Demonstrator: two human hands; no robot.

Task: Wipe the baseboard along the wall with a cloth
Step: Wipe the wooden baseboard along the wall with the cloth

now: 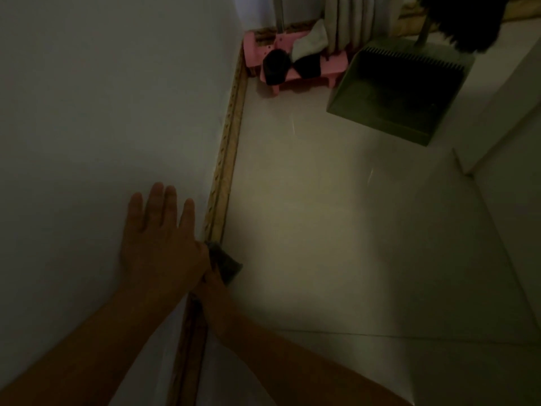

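Soft cloth [227, 263] bunched in the right hand [215, 284], pressed to the baseboard [227, 159].
Left hand [159, 244] flat on the wall; the cloth looks light and limp, best held wadded just ahead of the grip.

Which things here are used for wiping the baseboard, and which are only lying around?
Used for the job:
- baseboard along the wall
- dark cloth, held against it by the right hand
- left hand, flat on the wall

Only lying around:
- green dustpan
- pink stool with dark items on it
- white cloth
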